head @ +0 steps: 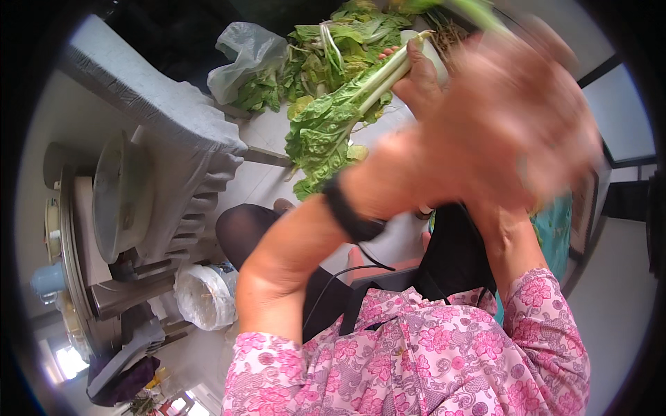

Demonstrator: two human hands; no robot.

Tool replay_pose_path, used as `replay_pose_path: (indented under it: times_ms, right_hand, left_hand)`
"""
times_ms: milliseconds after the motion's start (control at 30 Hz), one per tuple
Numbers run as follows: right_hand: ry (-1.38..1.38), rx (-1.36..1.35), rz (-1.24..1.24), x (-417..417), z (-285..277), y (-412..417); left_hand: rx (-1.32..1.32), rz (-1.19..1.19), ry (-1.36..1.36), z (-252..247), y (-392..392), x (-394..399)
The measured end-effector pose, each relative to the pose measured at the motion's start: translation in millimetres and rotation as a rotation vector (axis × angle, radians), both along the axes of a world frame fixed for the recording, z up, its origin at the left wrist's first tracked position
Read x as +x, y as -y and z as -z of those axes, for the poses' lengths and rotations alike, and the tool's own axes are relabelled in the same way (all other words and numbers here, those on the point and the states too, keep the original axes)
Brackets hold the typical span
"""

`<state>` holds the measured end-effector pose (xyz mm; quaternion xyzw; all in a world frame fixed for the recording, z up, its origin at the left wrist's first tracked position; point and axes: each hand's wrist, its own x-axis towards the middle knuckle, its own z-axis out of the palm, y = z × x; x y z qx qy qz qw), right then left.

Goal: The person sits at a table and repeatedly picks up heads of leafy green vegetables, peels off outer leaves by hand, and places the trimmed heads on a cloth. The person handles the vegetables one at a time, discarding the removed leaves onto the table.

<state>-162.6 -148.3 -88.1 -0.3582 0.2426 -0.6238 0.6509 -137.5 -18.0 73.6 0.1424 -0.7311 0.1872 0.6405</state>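
My right hand [422, 78] grips a leafy green vegetable [346, 122] by its pale stalk end, thumb on top and fingertips showing behind. The crinkled leaves hang down to the left, over the tiled floor. My left arm, with a black wristband [349, 210], crosses in front of the right one and hides its wrist. Heavily blurred, my left hand [525, 99] is at the upper right. A blurred green leaf stalk [481, 15] runs into its fingers at the top edge.
A heap of green and yellowing leaves [338, 52] lies ahead, with a clear plastic bag [247, 57] beside it. At left are a cloth-covered surface [156, 104], a large bowl [117, 197] and a plastic-lined bucket [203, 296]. A teal bag [554, 234] stands at right.
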Motion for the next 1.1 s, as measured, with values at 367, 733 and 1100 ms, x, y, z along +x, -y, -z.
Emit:
replay_pose_path:
  times_ms: [367, 733, 1100]
  right_hand:
    - [0.505, 0.434, -0.114, 1.5, -10.9, 2.7]
    - [0.451, 0.485, -0.185, 27.0, -0.4, -4.0]
    - [-0.09, 0.329, -0.678, 48.3, -3.2, -12.9]
  left_hand:
    - [0.403, 0.055, 0.198, 45.2, -49.4, -42.5]
    - [0.828, -0.945, 0.645, 118.7, 0.1, 122.2]
    - [1.655, 0.413, -0.872, 141.6, -5.4, 205.3]
